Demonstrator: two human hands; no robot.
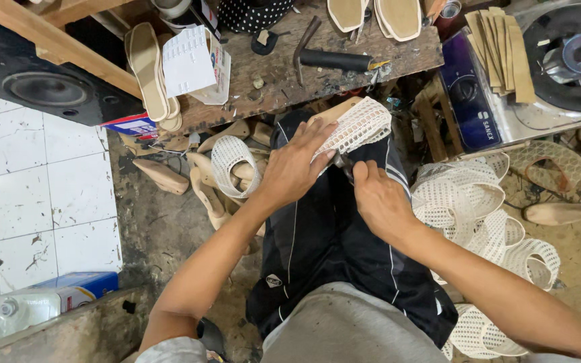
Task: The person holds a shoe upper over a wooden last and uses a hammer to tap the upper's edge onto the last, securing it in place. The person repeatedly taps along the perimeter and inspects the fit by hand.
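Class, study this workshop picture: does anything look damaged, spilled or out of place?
Yes. The white floor tiles at left are cracked and stained, and wooden shoe lasts lie scattered on the dirty floor beside the left hand.

Mesh uppers point(479, 215) crowd the right, wooden lasts point(203, 181) the left; the lap between lies open.

Shoemaker's workshop: scarred workbench point(270, 74) with hammer point(334, 59), insoles point(148, 67), wooden lasts point(161, 176) (floor-strewn), mesh uppers point(479, 215).

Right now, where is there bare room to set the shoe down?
Free: white tile floor left, below the speaker; some workbench between paper stack and hammer. Crowded: mesh uppers right, wooden lasts ahead of the knee.
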